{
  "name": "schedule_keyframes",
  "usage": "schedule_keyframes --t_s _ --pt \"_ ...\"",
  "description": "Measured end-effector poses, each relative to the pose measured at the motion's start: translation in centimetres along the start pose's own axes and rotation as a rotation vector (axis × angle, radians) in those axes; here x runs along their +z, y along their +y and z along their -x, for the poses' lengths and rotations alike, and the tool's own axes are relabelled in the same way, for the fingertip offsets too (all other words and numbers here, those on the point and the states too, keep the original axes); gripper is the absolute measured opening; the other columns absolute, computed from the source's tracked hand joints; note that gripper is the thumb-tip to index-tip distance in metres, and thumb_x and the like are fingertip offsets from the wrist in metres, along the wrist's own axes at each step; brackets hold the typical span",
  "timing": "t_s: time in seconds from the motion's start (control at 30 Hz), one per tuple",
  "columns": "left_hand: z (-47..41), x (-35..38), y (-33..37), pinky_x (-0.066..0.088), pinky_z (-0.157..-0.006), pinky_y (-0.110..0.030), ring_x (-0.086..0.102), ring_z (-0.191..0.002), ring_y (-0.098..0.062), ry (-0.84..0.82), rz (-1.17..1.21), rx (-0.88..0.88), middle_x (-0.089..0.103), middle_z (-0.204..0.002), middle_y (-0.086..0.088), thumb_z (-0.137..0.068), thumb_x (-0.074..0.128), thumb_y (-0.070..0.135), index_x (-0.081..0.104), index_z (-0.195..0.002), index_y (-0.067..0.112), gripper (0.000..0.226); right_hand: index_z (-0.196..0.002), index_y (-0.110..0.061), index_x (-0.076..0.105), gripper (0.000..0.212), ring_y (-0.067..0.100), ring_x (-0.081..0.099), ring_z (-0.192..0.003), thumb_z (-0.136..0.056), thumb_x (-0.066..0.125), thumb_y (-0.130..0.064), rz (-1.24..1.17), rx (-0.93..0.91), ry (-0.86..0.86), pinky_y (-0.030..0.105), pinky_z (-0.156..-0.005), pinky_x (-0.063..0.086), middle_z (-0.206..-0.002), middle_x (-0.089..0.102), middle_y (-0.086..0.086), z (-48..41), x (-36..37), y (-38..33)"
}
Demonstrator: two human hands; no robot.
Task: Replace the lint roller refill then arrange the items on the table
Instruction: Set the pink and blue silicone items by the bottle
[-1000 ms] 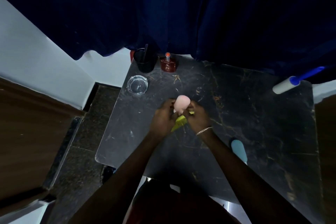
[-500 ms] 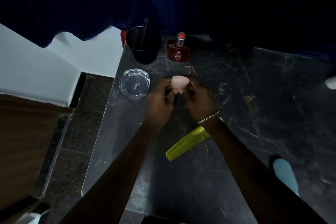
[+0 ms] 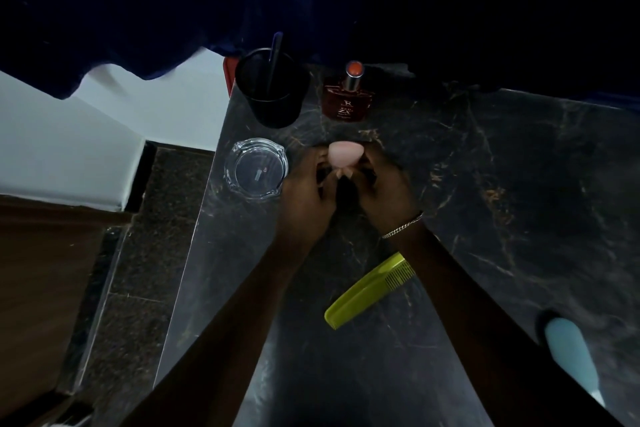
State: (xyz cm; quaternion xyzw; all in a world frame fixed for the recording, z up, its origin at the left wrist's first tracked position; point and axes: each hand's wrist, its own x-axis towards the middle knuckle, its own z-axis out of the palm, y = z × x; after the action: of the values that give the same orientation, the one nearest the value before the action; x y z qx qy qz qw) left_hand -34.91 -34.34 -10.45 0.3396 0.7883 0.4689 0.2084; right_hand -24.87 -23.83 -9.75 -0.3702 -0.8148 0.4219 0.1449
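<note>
Sponge (image 3: 345,153), pink and egg-shaped, sits between my two hands near the back of the table (image 3: 519,218), just in front of the perfume bottle (image 3: 347,97). My left hand (image 3: 306,192) pinches its left side with curled fingers; my right hand (image 3: 382,191), with a chain bracelet (image 3: 403,225) at the wrist, pinches its right side, so both hands are closed on the sponge, narrow end pointing down toward my palms. I cannot tell whether the sponge touches the tabletop. Left of my left hand stands a clear glass ashtray (image 3: 255,168), just beside it. Behind the ashtray is a black cup (image 3: 272,90) with a dark stick standing in it, next to the bottle. A green comb (image 3: 369,289) lies flat and slanted under my right forearm, apart from the sponge. A pale blue handle (image 3: 569,357) lies near the right front edge; I see no lint roller in this view
</note>
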Motion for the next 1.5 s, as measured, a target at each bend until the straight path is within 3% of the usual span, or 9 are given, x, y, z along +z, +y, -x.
schedule_keyframes --t_s 0.1,0.23,0.4,0.63,0.8,0.9,1.03,1.3,1.5 --pt "0.0 0.0 0.0 0.057 -0.098 -0.038 0.069 -0.114 -0.013 -0.011 -0.022 -0.012 0.072 -0.124 -0.001 -0.098 0.063 0.014 0.060 -0.130 0.012 0.032 -0.131 -0.014 0.056 0.038 0.017 0.064 -0.116 -0.093 0.060 -0.016 -0.014 0.010 -0.018 0.038 -0.102 0.050 -0.124 0.068 0.003 0.1 -0.1 -0.1" --pt "0.0 -0.4 0.2 0.054 -0.104 -0.044 0.066 -0.122 -0.019 -0.057 0.006 -0.037 0.069 -0.130 -0.005 -0.096 0.065 0.009 0.058 -0.135 0.009 0.040 -0.141 -0.014 0.048 0.052 0.012 0.061 -0.120 -0.092 0.063 -0.012 -0.045 0.031 -0.033 0.025 -0.103 0.048 -0.132 0.064 0.004 0.3 -0.4 0.0" --pt "1.6 -1.5 1.7 0.046 -0.112 -0.048 0.057 -0.133 -0.028 -0.051 -0.098 -0.005 0.058 -0.142 -0.013 -0.096 0.067 0.013 0.049 -0.146 0.004 0.055 -0.149 -0.014 0.038 0.063 0.020 0.053 -0.132 -0.092 0.064 -0.013 -0.069 0.039 -0.008 0.044 -0.107 0.047 -0.145 0.053 0.005 2.2 -1.4 -0.4" --pt "7.9 -3.6 5.1 0.037 -0.121 -0.047 0.038 -0.151 -0.030 -0.017 -0.443 0.209 0.045 -0.158 -0.018 -0.104 0.059 0.033 0.046 -0.150 0.001 0.057 -0.151 -0.007 0.036 0.062 0.026 0.034 -0.146 -0.097 0.057 -0.028 0.228 -0.065 0.035 0.045 -0.117 0.033 -0.156 0.038 0.011 9.4 -5.0 -1.9" --pt "12.2 -3.1 7.0 0.026 -0.127 -0.050 0.022 -0.159 -0.027 -0.063 -0.567 0.343 0.035 -0.166 -0.013 -0.106 0.050 0.041 0.043 -0.155 0.007 0.060 -0.154 -0.013 0.030 0.061 0.016 0.017 -0.153 -0.100 0.047 -0.034 0.364 -0.144 0.010 0.034 -0.114 0.024 -0.164 0.024 0.001 15.3 -8.3 -1.9" --pt "14.8 -1.8 8.1 0.019 -0.130 -0.046 0.016 -0.161 -0.024 -0.109 -0.592 0.371 0.029 -0.169 -0.010 -0.108 0.045 0.041 0.036 -0.158 0.012 0.059 -0.153 -0.010 0.034 0.060 0.019 0.019 -0.153 -0.099 0.047 -0.032 0.387 -0.163 0.008 0.038 -0.116 0.025 -0.163 0.027 0.005 18.4 -10.3 -1.2" --pt "18.6 1.5 10.0 0.024 -0.128 -0.049 0.018 -0.160 -0.025 -0.141 -0.581 0.386 0.030 -0.169 -0.011 -0.108 0.044 0.040 0.037 -0.159 0.012 0.059 -0.152 -0.009 0.035 0.059 0.020 0.024 -0.151 -0.099 0.044 -0.035 0.431 -0.148 0.034 0.030 -0.116 0.018 -0.161 0.030 0.007 22.7 -13.8 0.5" --pt "24.1 11.0 12.4 0.038 -0.120 -0.047 0.031 -0.156 -0.028 -0.222 -0.591 0.454 0.038 -0.165 -0.012 -0.107 0.047 0.042 0.042 -0.156 0.009 0.060 -0.144 -0.005 0.047 0.054 0.029 0.043 -0.141 -0.097 0.055 -0.031 0.453 0.035 0.096 0.044 -0.109 0.042 -0.150 0.046 0.014 28.6 -19.6 7.4" --pt "25.6 17.2 14.8 0.046 -0.114 -0.042 0.048 -0.141 -0.027 -0.353 -0.408 0.145 0.049 -0.154 -0.011 -0.103 0.051 0.046 0.044 -0.153 0.013 0.061 -0.138 -0.006 0.051 0.049 0.031 0.052 -0.123 -0.095 0.058 -0.029 0.369 0.185 0.098 0.040 -0.103 0.046 -0.137 0.054 0.014 30.3 -22.2 12.0"
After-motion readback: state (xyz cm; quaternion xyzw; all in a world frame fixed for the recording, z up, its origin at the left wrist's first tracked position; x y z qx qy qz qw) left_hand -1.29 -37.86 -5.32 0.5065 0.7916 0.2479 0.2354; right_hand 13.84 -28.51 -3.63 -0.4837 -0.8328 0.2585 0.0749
